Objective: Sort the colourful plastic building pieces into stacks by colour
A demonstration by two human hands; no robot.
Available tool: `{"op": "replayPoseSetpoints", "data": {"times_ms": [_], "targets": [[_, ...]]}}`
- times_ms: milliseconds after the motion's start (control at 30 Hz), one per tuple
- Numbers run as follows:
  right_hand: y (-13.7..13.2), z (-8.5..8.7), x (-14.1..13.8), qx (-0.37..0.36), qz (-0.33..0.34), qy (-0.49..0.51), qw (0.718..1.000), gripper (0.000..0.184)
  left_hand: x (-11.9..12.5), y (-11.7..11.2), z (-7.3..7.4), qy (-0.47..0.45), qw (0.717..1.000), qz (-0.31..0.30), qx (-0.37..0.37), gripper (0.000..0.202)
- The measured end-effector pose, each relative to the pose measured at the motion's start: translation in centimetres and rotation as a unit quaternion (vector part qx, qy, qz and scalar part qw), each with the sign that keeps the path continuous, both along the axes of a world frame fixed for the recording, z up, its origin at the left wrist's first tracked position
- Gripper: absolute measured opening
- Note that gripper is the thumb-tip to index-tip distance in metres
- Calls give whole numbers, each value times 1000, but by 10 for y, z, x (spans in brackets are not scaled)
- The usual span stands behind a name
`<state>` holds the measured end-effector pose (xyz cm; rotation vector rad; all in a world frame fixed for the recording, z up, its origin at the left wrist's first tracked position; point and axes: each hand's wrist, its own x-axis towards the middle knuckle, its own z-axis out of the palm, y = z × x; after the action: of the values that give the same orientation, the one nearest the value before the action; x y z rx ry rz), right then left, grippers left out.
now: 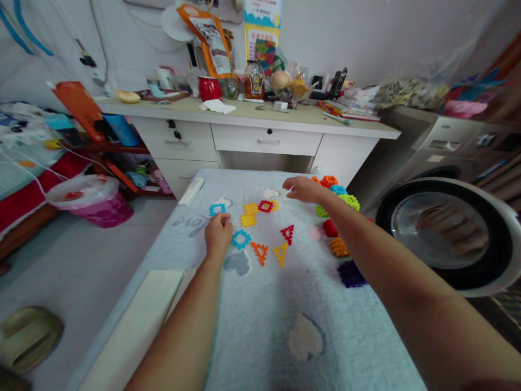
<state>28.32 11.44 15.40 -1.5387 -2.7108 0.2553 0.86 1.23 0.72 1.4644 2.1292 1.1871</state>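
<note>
Flat plastic interlocking shapes lie on a light blue cloth (pixel 264 315) over a low table. My left hand (pixel 218 232) is a closed fist resting on the cloth, between a blue square frame (pixel 217 208) and a blue hexagon frame (pixel 241 238). My right hand (pixel 302 189) reaches forward with fingers curled down near a red square frame (pixel 266 206) and a white piece (pixel 271 193). Yellow pieces (pixel 249 214), a red triangle (pixel 287 233), an orange triangle (pixel 259 252) and a yellow triangle (pixel 280 253) lie between the hands. What either hand holds, if anything, is hidden.
Stacks of coloured pieces (pixel 338 217) stand at the cloth's right edge. A cluttered white desk (pixel 252 130) stands behind, a washing machine (pixel 448 228) to the right, a pink bin (pixel 91 201) to the left. A white remote (pixel 191 191) lies at the cloth's far left corner.
</note>
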Motion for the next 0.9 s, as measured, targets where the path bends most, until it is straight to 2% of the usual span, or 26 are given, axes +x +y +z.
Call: {"op": "replayPoseSetpoints", "data": {"times_ms": [100,200,267,367,500,667,800,900], "targets": [[-12,-31,-34,-12,1,-36,999,32,0,0,-1,-7,1000,0,-3,27],[-19,-60,-57,-1,-39,-55,998,34,0,1,-2,-9,1000,1,-5,27],[-20,-73,-67,7,-81,-46,996,41,0,1,-3,-7,1000,0,-4,28],[-19,-84,-75,8,-126,-29,992,45,0,1,-3,-5,1000,-2,-6,29],[-18,-85,-79,5,-121,-32,992,39,0,0,-2,-7,1000,-5,-8,29],[-24,-76,-73,11,-111,-43,993,38,1,-1,1,-2,1000,-4,-11,28],[-31,-59,-58,21,-85,-77,993,41,3,-2,4,1,1000,-5,-15,26],[-36,-38,-36,16,-76,-77,994,48,2,-1,3,2,1000,-7,-16,26]]}}
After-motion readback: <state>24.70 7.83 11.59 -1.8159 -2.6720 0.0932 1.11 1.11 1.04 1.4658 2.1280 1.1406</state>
